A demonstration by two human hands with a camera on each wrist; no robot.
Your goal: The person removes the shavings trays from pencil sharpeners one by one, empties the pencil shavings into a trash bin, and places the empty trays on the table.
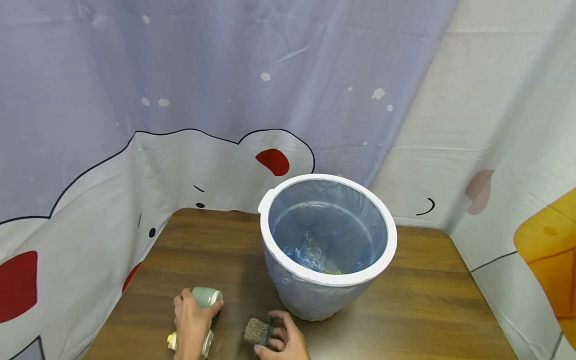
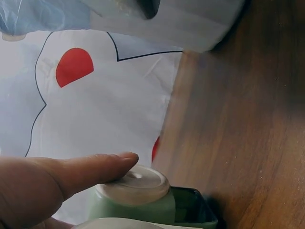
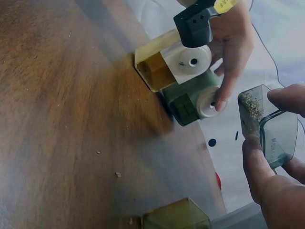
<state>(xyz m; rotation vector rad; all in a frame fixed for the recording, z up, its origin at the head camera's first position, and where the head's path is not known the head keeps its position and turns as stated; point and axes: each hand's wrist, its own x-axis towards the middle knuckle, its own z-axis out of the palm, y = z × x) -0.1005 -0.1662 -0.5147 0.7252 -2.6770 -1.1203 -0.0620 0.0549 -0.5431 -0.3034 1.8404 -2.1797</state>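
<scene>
My left hand (image 1: 191, 320) grips a green pencil sharpener (image 1: 203, 296) on its side, thumb on the pale round end piece (image 2: 138, 183) that has a small hole. Right beside it lies a cream and yellow pencil sharpener (image 3: 183, 59), partly behind the left hand in the head view. In my right hand (image 1: 288, 340), a see-through dark shavings drawer (image 3: 281, 138) is pinched between thumb and fingers. Pencil shavings (image 1: 255, 330) lie inside that drawer. It is apart from the green sharpener.
A white-rimmed waste bin (image 1: 328, 280) lined with a clear bag stands beyond the right hand, with crumpled plastic and some shavings at its bottom. A yellowish see-through drawer (image 3: 176, 217) and a few crumbs lie on the wooden table (image 3: 71, 143). Printed cloth (image 1: 202, 75) hangs around the table.
</scene>
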